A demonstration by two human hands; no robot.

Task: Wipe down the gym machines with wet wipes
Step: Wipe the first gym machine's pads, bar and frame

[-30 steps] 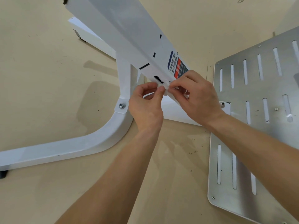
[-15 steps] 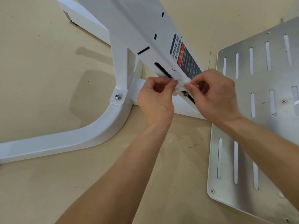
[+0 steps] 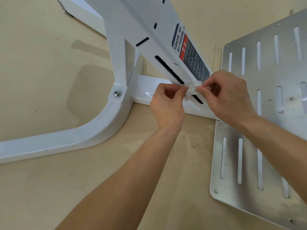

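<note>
Much of the left is beige floor (image 3: 41,72), flecked with dark specks and faint shadows; a white machine frame (image 3: 93,135) curves across it, with a bolt (image 3: 117,93) at its joint; from there a slanted white beam (image 3: 137,19) rises, bearing dark slots and a warning label (image 3: 192,62); below the label the left hand (image 3: 167,108) pinches one end of a crumpled wet wipe (image 3: 192,87) at the beam's long slot; the right hand (image 3: 229,97) pinches the other end, both hands close together; a slotted metal plate (image 3: 249,193) lies flat on the floor at right.
</note>
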